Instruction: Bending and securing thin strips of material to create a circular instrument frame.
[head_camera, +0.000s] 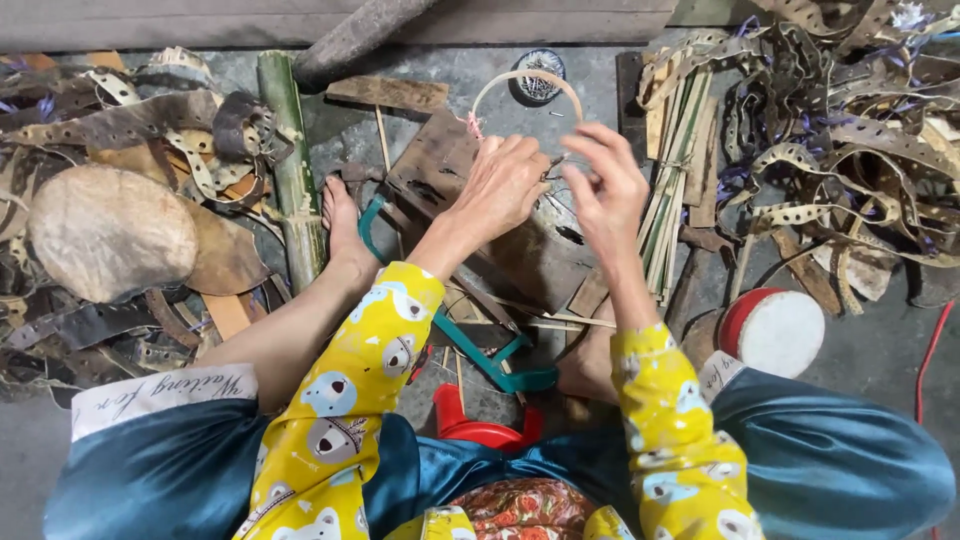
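Sleeves nearest. Left hand (505, 185) pinches hoop (525, 90) at its lower rim; hoop arcs away from me. Right hand (610, 190) just beside, fingers closed on something thin, unidentifiable.

Green bamboo pole (290, 160), teal hacksaw (480, 355), small white drum (778, 332).

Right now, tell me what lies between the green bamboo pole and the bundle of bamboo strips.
In the head view, between the green bamboo pole and the bundle of bamboo strips lie a dark wooden board, the bent bamboo hoop and both hands, left hand and right hand.
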